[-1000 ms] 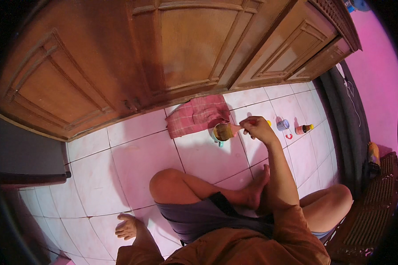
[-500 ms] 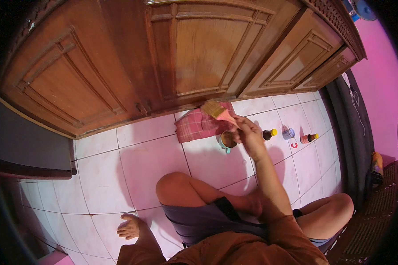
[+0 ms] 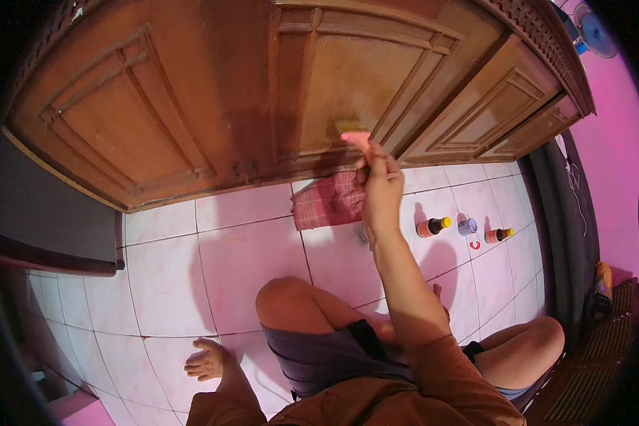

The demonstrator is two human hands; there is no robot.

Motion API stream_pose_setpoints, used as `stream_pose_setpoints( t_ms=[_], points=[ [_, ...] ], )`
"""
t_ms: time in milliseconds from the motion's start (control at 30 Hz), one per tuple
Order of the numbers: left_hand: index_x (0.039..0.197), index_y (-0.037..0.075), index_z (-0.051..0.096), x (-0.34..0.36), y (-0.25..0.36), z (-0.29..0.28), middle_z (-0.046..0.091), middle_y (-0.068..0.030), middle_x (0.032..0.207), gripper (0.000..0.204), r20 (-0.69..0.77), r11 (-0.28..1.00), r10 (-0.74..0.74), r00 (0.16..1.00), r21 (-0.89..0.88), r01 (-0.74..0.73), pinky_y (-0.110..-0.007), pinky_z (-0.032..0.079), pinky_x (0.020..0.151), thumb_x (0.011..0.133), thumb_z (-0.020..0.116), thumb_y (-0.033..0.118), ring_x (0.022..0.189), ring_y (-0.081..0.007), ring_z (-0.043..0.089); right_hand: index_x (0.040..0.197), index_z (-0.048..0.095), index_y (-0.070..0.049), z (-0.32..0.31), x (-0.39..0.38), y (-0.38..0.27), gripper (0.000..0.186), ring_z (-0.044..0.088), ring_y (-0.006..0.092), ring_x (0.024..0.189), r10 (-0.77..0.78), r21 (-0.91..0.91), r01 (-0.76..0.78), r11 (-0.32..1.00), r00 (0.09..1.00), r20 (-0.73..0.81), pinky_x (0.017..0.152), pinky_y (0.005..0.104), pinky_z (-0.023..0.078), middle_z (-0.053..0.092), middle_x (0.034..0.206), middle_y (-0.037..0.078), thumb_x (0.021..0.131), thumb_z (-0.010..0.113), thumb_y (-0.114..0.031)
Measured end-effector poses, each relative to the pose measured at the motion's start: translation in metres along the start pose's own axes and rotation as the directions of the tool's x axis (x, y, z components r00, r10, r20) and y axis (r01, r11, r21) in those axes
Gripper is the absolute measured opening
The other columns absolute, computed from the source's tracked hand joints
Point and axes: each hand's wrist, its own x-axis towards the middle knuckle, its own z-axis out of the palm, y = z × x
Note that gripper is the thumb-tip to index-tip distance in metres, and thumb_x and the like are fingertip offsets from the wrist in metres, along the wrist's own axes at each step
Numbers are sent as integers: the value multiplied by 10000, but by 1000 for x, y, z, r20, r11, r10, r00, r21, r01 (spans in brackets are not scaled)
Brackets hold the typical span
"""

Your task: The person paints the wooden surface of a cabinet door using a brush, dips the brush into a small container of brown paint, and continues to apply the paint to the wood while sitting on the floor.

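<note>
My right hand (image 3: pixel 382 174) is closed round the handle of a paintbrush (image 3: pixel 356 136) with a pink handle. Its bristles lie at the lower part of a wooden cabinet door panel (image 3: pixel 355 78), seemingly against the wood; they are slightly blurred. Beneath the hand, a folded red checked cloth (image 3: pixel 326 202) rests on the tiles at the cabinet's foot. My right forearm hides nearly all of the cup beside the cloth. Off to the left, my left hand (image 3: pixel 204 361) is spread on the floor with nothing in it.
Right of my forearm stand a dark bottle with a yellow cap (image 3: pixel 433 226), a small bluish can (image 3: pixel 467 226) and another yellow-capped bottle (image 3: pixel 499 235). A red ring-like piece (image 3: pixel 475 245) lies by the can. My bent legs (image 3: pixel 312 312) are crossed on the tiled floor.
My right hand has carried the paintbrush from above the cup and cloth, up and forward to the cabinet door. The view has shifted slightly. My left hand stays on the floor.
</note>
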Motion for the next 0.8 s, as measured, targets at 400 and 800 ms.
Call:
stream_pose_setpoints(
  t_ms=[400,800],
  points=[
    [1345,-50,440,-3,8,-10,443,-210,1419,780,29,1000,12,1000,-1,-12,-521,306,1037,911,386,596,1357,-364,364,974,680,-24,-38,36,86,297,422,55,560,-56,-296,32,955,996,-74,501,227,346,518,653,-28,1014,464,-224],
    [1386,-39,413,4,-1,0,396,-202,1464,830,38,999,-37,999,6,37,-538,275,1073,920,347,644,1390,-355,320,1172,631,-21,-5,-22,-17,317,409,56,540,-133,-109,140,984,988,74,473,205,340,548,751,-1,1019,474,-250]
  ],
)
